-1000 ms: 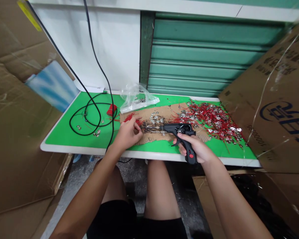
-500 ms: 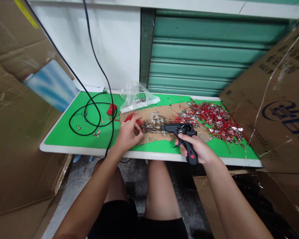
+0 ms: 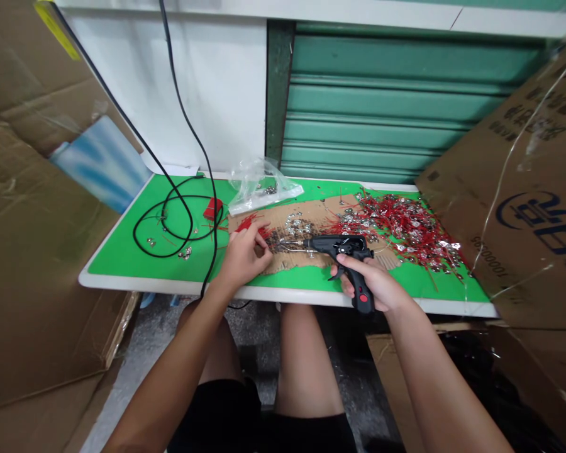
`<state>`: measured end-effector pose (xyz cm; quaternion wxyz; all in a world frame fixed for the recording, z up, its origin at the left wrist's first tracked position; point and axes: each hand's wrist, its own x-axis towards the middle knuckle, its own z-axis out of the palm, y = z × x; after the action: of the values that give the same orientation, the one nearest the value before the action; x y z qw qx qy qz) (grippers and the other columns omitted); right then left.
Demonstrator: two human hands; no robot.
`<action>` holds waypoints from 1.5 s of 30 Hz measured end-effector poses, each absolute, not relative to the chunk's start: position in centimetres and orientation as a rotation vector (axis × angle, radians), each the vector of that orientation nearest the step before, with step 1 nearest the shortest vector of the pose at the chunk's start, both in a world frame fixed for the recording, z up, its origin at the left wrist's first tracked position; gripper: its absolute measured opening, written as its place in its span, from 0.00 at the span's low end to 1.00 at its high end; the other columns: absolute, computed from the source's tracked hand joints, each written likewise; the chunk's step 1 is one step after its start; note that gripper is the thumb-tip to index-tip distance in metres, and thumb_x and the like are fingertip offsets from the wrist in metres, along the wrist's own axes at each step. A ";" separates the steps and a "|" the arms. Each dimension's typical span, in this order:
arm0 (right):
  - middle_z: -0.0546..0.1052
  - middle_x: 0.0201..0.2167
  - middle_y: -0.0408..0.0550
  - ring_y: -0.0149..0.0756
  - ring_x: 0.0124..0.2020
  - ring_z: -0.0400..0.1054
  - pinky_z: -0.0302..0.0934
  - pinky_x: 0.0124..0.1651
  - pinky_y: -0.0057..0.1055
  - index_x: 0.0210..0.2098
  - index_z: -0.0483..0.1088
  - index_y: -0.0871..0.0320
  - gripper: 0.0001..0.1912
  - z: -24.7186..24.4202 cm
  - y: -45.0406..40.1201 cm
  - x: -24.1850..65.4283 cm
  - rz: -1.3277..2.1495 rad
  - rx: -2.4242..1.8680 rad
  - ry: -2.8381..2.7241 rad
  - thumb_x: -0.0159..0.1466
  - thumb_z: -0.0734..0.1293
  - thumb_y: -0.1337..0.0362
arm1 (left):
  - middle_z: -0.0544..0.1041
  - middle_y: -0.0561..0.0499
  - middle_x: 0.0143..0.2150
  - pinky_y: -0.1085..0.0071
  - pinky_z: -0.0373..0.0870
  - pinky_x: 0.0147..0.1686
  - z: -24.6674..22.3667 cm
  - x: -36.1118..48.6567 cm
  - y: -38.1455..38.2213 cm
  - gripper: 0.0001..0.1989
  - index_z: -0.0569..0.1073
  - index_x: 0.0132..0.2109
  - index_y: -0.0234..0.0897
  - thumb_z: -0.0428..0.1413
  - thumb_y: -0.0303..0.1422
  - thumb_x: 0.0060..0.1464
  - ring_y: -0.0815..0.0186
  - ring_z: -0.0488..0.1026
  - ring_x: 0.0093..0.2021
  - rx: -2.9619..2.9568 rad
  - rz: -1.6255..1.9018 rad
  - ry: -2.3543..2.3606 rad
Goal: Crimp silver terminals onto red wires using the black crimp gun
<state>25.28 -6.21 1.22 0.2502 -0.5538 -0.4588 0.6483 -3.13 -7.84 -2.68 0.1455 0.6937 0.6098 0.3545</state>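
Right hand: ours (image 3: pixel 365 280) is wrapped firmly round the handle of the black gun (image 3: pixel 337 243), thumb laid along its upper side.
Gun tip: the metal end (image 3: pixel 290 242) points left, out of the right grip toward the left fingertips, over the dark, scorched-looking patch of cardboard (image 3: pixel 327 206).
Left hand: ours (image 3: pixel 245 255) is curled with thumb and forefinger nearly meeting just beside that tip; we cannot tell whether a wire is pinched there.
Red wires: one bunch (image 3: pixel 248 221) lies just beyond the left fingers; the larger heap (image 3: pixel 396 220), mixed with shiny metal pieces, spreads beyond and right of the right grip.
Loose metal pieces: a small cluster (image 3: pixel 297 223) sits on the cardboard between the two hands, a little farther from us.
Plastic bag: it (image 3: pixel 255 185) lies beyond the left hand, near the back edge of the table (image 3: pixel 117 258).
Burn risk: if the tip is hot, as the dark marks suggest, a small slip of the right wrist could bring it onto our left fingers.
Shifting risk: bumping the cardboard could scatter the loose pieces.
Snag risk: the black cable (image 3: pixel 168 41) drops past our left forearm, so a sideways sweep could catch it.
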 end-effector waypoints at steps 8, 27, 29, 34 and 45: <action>0.67 0.11 0.42 0.27 0.12 0.57 0.49 0.15 0.24 0.25 0.75 0.59 0.25 1.0 -6.0 25.3 1.792 -1.500 -1.207 0.50 0.77 0.42 | 0.79 0.56 0.35 0.60 0.63 0.50 -2.7 -3.2 -7.8 0.28 0.69 0.60 0.39 0.59 0.27 0.51 0.61 0.74 0.38 2.003 1.047 1.736; 0.68 0.11 0.42 0.28 0.12 0.58 0.48 0.15 0.24 0.29 0.78 0.60 0.25 2.2 -6.3 25.0 1.741 -1.517 -1.313 0.53 0.75 0.42 | 0.79 0.56 0.35 0.60 0.64 0.50 -2.7 -3.1 -7.8 0.31 0.67 0.62 0.38 0.58 0.27 0.51 0.61 0.74 0.39 1.967 1.057 1.743; 0.68 0.11 0.42 0.28 0.12 0.59 0.48 0.15 0.24 0.28 0.77 0.59 0.24 2.2 -6.3 25.0 1.742 -1.519 -1.305 0.53 0.75 0.43 | 0.79 0.55 0.35 0.60 0.64 0.51 -2.6 -3.1 -7.8 0.30 0.67 0.63 0.38 0.59 0.28 0.51 0.61 0.74 0.39 1.966 1.052 1.743; 0.68 0.11 0.43 0.29 0.12 0.59 0.50 0.14 0.25 0.25 0.74 0.58 0.22 2.3 -6.1 25.0 1.759 -1.579 -1.256 0.54 0.75 0.44 | 0.79 0.55 0.35 0.60 0.65 0.52 -2.5 -3.1 -7.8 0.31 0.67 0.62 0.39 0.59 0.27 0.50 0.61 0.75 0.39 1.955 1.044 1.749; 0.67 0.11 0.41 0.28 0.12 0.59 0.50 0.14 0.24 0.31 0.79 0.61 0.23 2.1 -6.2 25.1 1.758 -1.532 -1.290 0.55 0.75 0.44 | 0.79 0.56 0.34 0.60 0.65 0.51 -2.8 -3.1 -7.7 0.31 0.67 0.63 0.37 0.58 0.26 0.50 0.61 0.74 0.38 1.974 1.077 1.737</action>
<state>25.10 -6.16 2.11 0.2362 -0.5587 -0.4703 0.6410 -3.09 -7.68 -2.76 0.1496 0.6870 0.6044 0.3747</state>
